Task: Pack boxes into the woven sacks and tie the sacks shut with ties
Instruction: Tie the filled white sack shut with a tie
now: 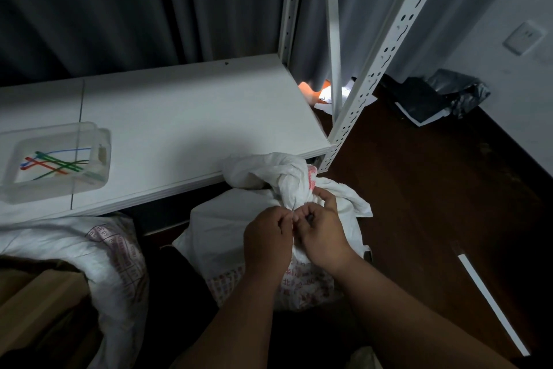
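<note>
Both hands, left hand (pixel 266 234) and right hand (pixel 320 231), pinched together at the twisted neck of the woven sack (pixel 239 228) just beyond them; the tie was hidden; loose fingers could let the neck untwist.

- Left hand (pixel 267 237) and right hand (pixel 321 232) meet, fingers curled, pinching the gathered neck of a white woven sack (pixel 239 228).
- Second sack (pixel 116 252) lies near left.
- Clear tray (pixel 98 141) of coloured ties (pixel 57 163) sits on the white shelf (pixel 194 111).
</note>
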